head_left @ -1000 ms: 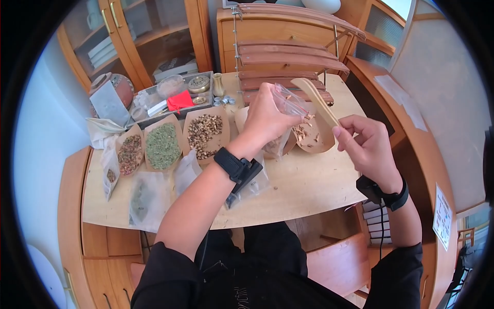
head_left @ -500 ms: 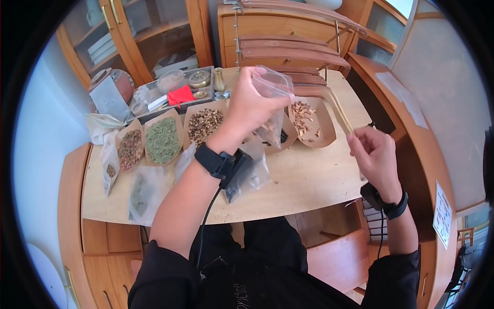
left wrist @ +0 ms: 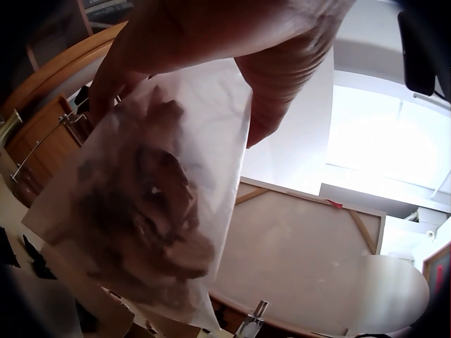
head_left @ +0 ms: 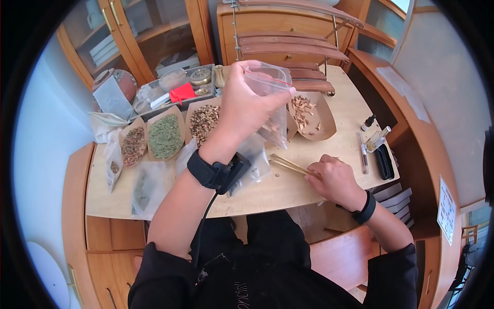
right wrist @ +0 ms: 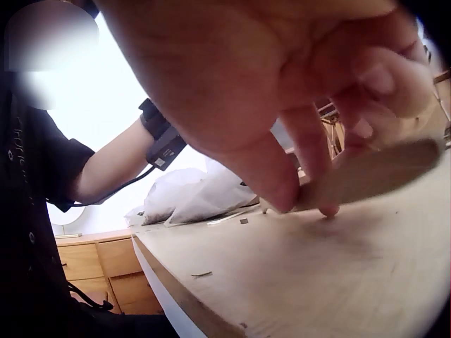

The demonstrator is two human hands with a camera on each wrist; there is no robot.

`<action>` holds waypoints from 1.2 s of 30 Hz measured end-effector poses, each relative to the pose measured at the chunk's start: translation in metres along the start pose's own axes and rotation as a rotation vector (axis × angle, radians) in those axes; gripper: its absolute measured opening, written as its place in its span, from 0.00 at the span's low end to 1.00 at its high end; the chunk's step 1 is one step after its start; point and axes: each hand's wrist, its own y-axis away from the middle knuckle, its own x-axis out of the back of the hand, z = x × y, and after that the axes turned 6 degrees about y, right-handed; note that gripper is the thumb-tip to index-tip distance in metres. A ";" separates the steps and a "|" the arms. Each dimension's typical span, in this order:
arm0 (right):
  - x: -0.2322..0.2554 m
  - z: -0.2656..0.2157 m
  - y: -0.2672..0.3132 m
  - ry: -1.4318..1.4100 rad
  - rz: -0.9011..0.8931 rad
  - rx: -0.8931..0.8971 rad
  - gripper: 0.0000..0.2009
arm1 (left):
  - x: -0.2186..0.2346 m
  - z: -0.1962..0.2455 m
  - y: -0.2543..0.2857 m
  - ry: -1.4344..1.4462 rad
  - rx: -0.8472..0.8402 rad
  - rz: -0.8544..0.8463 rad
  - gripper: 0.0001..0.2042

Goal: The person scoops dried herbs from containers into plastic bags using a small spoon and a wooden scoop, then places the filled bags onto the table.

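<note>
My left hand grips the open mouth of a clear zip bag above the table, fingers and thumb spreading its rim. Brown wood-like chips fill the lower part of the bag in the left wrist view. At the table's front, my right hand holds a pair of wooden tongs low, their tips pointing left. Fingertips are right at the tabletop in the right wrist view. Beyond the bag, a brown paper tray carries pale wood chips heaped towards its left side.
To the left stand paper trays of dark chopped pieces, green herb and dried buds. Flat plastic bags lie in front. A slatted wooden rack rises behind; small bottles and a black case are at right.
My right hand has brought the tongs from beside the chip tray down to the table's front. My left hand has lifted the bag slightly up and left, away from the tray.
</note>
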 end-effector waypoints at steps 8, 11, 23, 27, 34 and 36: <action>0.083 -0.027 -0.031 -0.540 0.435 -0.139 0.18 | -0.022 0.008 0.021 -0.055 -0.054 -0.052 0.35; 0.099 -0.033 -0.045 -0.499 0.507 -0.046 0.20 | -0.034 0.010 0.026 -0.017 -0.051 -0.075 0.37; 0.065 -0.028 -0.044 -0.543 0.369 -0.267 0.12 | -0.054 -0.014 0.039 -0.013 0.023 -0.153 0.35; 0.047 -0.023 -0.043 -0.657 0.471 -0.300 0.08 | -0.054 -0.020 0.043 -0.031 -0.018 -0.156 0.39; 0.030 0.006 -0.037 -0.833 0.377 -0.226 0.07 | -0.004 0.008 0.059 0.023 0.013 -0.010 0.37; 0.026 0.016 -0.036 -0.988 0.296 -0.229 0.08 | 0.016 0.026 0.066 0.064 0.015 -0.008 0.36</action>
